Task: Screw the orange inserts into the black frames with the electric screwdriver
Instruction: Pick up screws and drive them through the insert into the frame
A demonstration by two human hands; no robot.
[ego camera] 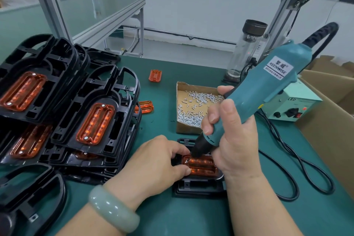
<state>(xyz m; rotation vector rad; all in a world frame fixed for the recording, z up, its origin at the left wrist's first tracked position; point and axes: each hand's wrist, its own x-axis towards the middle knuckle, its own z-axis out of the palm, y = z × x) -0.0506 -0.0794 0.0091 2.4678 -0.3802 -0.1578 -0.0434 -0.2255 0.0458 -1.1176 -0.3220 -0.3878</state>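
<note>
Cardboard tray [186, 127], mid-view, holds loose silver screws [191, 117]. At 6 o'clock of it on the green worktop [172, 216], a black frame [199, 188] carries a glossy orange insert [203, 166]. The left hand [159, 159] pinches the insert's end with its fingers [180, 148]; the right hand [229, 136] grips the teal screwdriver [268, 86], tip on the insert.

The screwdriver [268, 86] bears a white label reading "KEENWISE" under two Chinese characters. The grey box [291, 105] reads "LED".
</note>
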